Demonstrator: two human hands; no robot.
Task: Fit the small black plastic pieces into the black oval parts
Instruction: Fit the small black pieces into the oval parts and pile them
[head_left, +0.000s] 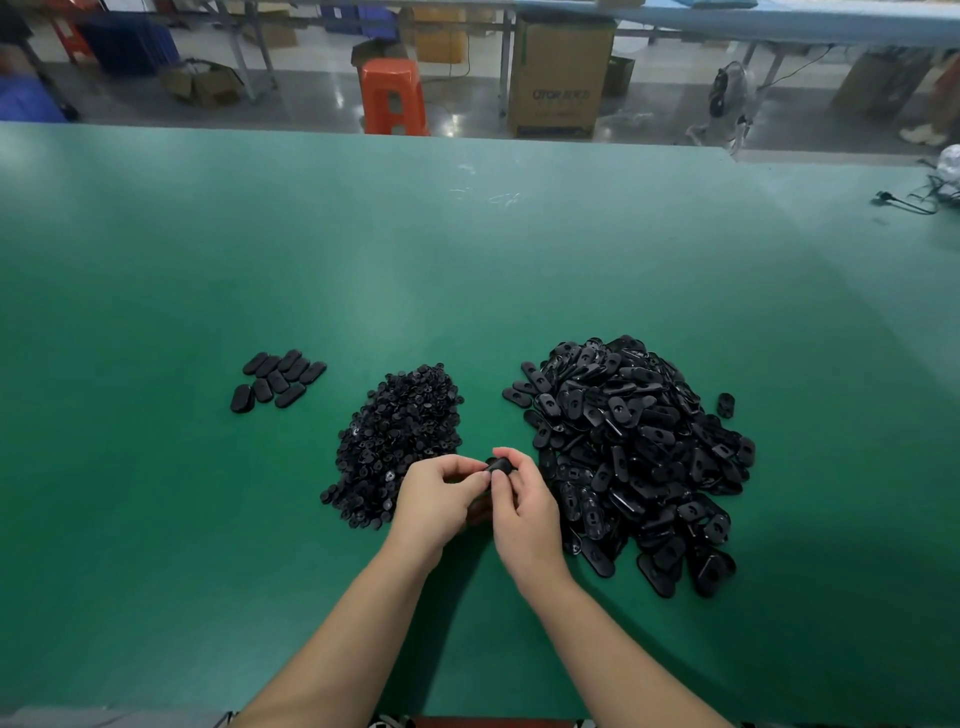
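Both hands, left hand (441, 493) and right hand (524, 501), pinch one glossy black oval plastic part (500, 464) between curled fingers above the green worktop (467, 260). A heap of small black plastic pieces (397, 441) lies just left.

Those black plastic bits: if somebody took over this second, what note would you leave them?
Both hands hold one oval part between them: left hand, right hand.
Small pieces heaped centre; unfilled oval parts heaped on the right.
Done: a few ovals set in rows at left.
Left: nearly all of both heaps on the green table.
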